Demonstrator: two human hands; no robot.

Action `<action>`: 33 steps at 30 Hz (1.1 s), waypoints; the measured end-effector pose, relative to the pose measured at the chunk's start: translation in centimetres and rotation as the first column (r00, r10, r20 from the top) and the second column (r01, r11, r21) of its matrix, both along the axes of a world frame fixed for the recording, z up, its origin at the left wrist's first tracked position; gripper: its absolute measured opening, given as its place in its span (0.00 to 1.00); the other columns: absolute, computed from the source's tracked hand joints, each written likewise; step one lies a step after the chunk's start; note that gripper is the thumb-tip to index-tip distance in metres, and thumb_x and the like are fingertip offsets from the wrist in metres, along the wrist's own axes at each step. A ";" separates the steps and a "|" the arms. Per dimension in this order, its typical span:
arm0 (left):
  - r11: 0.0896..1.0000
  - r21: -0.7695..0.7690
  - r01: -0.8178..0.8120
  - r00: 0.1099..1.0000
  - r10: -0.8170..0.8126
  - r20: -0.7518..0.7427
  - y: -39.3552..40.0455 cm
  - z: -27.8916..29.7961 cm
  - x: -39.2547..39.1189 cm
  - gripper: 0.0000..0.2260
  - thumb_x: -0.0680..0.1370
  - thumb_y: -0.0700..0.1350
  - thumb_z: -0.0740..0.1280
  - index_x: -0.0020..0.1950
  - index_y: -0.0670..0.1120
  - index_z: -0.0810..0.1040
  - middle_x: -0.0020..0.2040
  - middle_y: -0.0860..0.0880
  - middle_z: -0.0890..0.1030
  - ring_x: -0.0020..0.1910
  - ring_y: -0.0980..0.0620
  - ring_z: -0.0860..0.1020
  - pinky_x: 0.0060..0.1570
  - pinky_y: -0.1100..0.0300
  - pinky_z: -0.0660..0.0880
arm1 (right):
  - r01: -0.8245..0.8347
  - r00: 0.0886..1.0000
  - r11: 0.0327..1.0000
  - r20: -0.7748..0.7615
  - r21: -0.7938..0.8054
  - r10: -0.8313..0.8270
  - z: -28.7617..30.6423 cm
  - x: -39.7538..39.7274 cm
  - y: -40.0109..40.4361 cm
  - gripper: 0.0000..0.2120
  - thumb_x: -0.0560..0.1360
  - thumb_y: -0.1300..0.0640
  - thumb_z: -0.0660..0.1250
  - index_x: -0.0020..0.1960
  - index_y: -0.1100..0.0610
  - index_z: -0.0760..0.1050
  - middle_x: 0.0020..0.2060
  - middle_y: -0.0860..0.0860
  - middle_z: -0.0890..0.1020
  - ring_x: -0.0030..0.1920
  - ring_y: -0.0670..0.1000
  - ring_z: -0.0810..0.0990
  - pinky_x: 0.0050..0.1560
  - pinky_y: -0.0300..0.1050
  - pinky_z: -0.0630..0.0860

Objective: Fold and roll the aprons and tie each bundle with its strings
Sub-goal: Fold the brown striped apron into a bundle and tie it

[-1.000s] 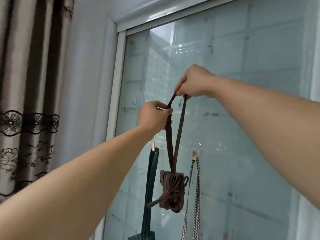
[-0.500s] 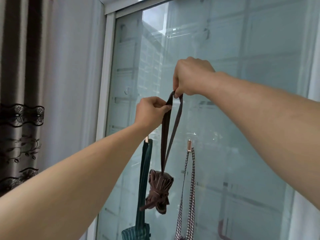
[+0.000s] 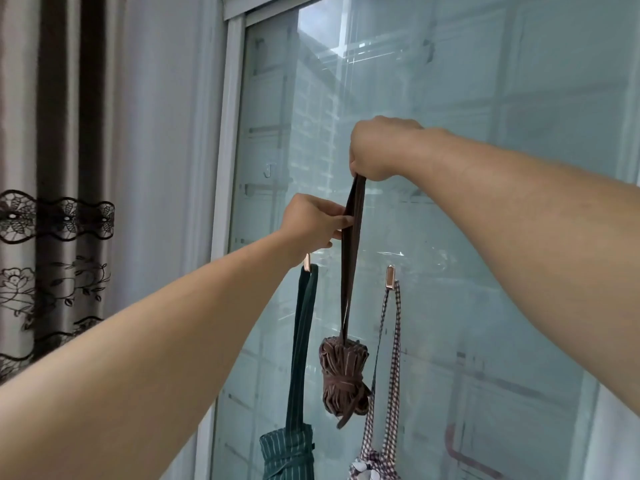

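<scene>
Glass door (image 3: 485,237) behind, curtain (image 3: 52,202) at left. Right hand (image 3: 377,150) grip pinches the brown strap loop (image 3: 349,265) at its top, left hand (image 3: 311,225) grip pinches it lower; brown apron bundle (image 3: 343,375) hangs tied below. It hangs between green striped apron (image 3: 289,448) and checked apron (image 3: 375,465), each on 1 of 2 hooks (image 3: 390,277).

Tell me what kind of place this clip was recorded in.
Probably a home, beside a glass sliding door. A grey curtain with black lace trim hangs alongside it, and small metal hooks on the glass carry a green striped apron bundle and a checked one.
</scene>
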State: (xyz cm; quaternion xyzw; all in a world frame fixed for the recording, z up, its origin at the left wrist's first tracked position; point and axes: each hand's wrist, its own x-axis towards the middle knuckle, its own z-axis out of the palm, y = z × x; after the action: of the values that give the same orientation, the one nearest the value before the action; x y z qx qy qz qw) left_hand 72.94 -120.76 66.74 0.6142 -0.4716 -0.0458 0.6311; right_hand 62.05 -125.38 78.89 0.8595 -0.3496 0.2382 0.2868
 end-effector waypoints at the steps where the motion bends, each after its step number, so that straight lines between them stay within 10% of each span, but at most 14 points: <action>1: 1.000 0.001 -0.013 1.000 0.013 0.006 0.0 -0.1 0.0 0.07 0.75 0.42 0.76 0.53 0.43 0.85 0.41 0.49 0.86 0.35 0.58 0.84 0.36 0.63 0.81 | -0.008 1.000 1.000 0.006 0.018 0.008 0.0 0.1 -0.1 0.09 0.77 0.62 0.63 0.53 0.53 0.79 0.49 0.52 0.79 0.47 0.59 0.79 0.39 0.47 0.71; 11: 1.000 -0.015 -0.025 0.999 0.024 -0.024 0.1 -1.1 -1.5 0.02 0.77 0.41 0.75 0.47 0.44 0.84 0.41 0.48 0.87 0.38 0.56 0.85 0.41 0.61 0.83 | 0.023 0.994 0.999 -0.107 -0.029 -0.026 -0.5 -0.4 1.7 0.03 0.78 0.59 0.65 0.49 0.59 0.74 0.38 0.53 0.75 0.37 0.56 0.75 0.40 0.49 0.70; 21: 0.945 -0.036 -0.325 0.944 0.322 -0.066 10.2 -3.8 4.4 0.07 0.75 0.47 0.77 0.48 0.46 0.84 0.40 0.51 0.85 0.38 0.57 0.83 0.38 0.64 0.82 | -0.595 0.790 0.801 0.131 -0.070 0.599 -2.8 7.8 10.8 0.13 0.77 0.50 0.65 0.58 0.55 0.78 0.54 0.51 0.83 0.54 0.59 0.82 0.54 0.52 0.79; 29: 0.657 0.210 -0.724 0.617 0.753 -0.227 34.6 -13.8 8.9 0.03 0.76 0.43 0.75 0.46 0.45 0.84 0.47 0.40 0.85 0.42 0.48 0.81 0.50 0.51 0.81 | -0.857 0.459 0.409 0.104 0.315 0.882 -13.3 16.8 28.6 0.08 0.75 0.48 0.69 0.49 0.49 0.84 0.47 0.50 0.82 0.52 0.57 0.81 0.48 0.45 0.72; 33: 0.448 0.353 -0.821 0.364 0.888 -0.281 51.6 -19.8 5.3 0.08 0.76 0.42 0.76 0.53 0.41 0.84 0.46 0.40 0.84 0.40 0.48 0.79 0.37 0.59 0.77 | -0.866 0.209 0.160 0.052 0.474 0.977 -19.6 15.8 42.2 0.10 0.77 0.44 0.69 0.49 0.49 0.84 0.49 0.49 0.83 0.54 0.56 0.82 0.55 0.48 0.79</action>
State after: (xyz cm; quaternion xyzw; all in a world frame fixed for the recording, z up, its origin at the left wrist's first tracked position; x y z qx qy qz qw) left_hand 78.28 -69.15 46.95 0.7883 0.0731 0.1196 0.5991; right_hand 77.86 -83.14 59.33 0.9503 0.2554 0.1671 -0.0617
